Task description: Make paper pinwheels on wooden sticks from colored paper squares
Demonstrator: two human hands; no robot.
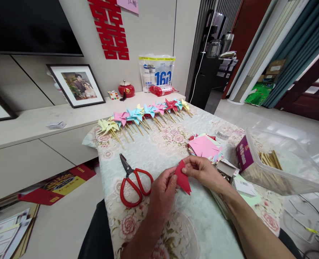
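A folded piece of red paper point(182, 180) is pinched between both my hands above the tablecloth. My left hand point(165, 187) grips its left edge with thumb and fingers, while my right hand point(200, 171) pinches its upper right side. Left of my hands lie scissors point(134, 180) with red handles, their blades pointing away from me. Beyond my right hand is a stack of coloured paper squares point(205, 145), pink on top, with slits cut from the corners. Finished paper pinwheels point(135, 114) on sticks lie in a row along the table's far edge.
A clear plastic box point(281, 172) with wooden sticks point(269, 159) stands at the right. Near my right wrist are a small open box point(227, 169) of small metallic pieces and a tape roll point(224, 132) farther back. A white cabinet point(75, 118) borders the table's far side.
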